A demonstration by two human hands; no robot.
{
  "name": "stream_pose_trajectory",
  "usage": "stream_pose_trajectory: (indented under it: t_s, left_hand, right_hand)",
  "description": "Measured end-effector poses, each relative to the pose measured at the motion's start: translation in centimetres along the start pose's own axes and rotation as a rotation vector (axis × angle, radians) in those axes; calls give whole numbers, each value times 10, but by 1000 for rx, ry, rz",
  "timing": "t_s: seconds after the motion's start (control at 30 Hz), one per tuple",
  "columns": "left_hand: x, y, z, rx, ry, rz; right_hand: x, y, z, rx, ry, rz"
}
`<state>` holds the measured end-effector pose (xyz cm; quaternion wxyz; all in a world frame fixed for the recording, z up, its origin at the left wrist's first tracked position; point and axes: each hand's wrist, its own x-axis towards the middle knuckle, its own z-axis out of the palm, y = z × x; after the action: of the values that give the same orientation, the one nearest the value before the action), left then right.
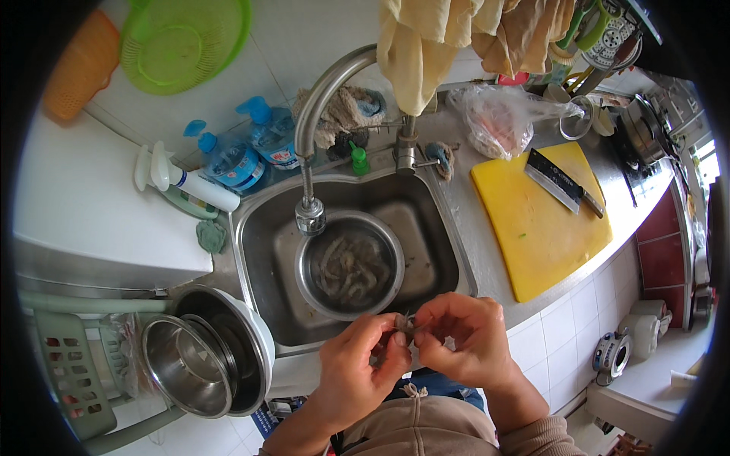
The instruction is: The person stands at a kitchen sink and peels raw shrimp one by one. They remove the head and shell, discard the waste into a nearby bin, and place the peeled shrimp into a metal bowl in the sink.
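Observation:
Between the fingertips of both hands is a small grey shrimp (406,325), mostly covered by the fingers. My left hand (365,353) pinches it from the left with thumb and forefinger. My right hand (465,336) grips its other side, just above the sink's front rim. Beyond them a round steel bowl (400,279) stands in the stainless steel sink (445,251). Several raw grey shrimp (348,265) lie in that bowl, seemingly in water. Over the bowl's back left edge hangs the spray head of the faucet (311,216).
A yellow cutting board (513,239) lies right of the sink, with a cleaver (559,179) on it. Nested steel bowls (188,365) stand at the left. Pump bottles (234,165) line the back left; a plastic bag (496,125) sits behind the board. Cloths (422,57) hang above.

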<state>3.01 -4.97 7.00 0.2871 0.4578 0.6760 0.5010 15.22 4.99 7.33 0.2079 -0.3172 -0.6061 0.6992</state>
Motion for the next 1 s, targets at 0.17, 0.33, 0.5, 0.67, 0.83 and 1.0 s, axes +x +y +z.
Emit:
stream_pose_trajectory:
  t_s: [0.17,0.33,0.5,0.67,0.83,1.0]
  left_hand:
    - [0,3,-5,-204,-70,-188]
    - [0,-2,-7,-423,-81,-332]
    - [8,2,-17,-631,-147,-464]
    - [11,2,-14,-405,-117,-364]
    - [14,-9,-15,-41,-84,-69]
    - [19,-12,-20,-5,-147,-82]
  right_hand:
    - [2,-2,-4,278,-67,158]
    - [5,0,-1,390,-81,124]
    - [11,21,-17,735,-217,214]
    - [14,18,-5,585,-119,63]
    - [18,6,1,66,-105,-70]
    - [21,8,-7,38,-179,29]
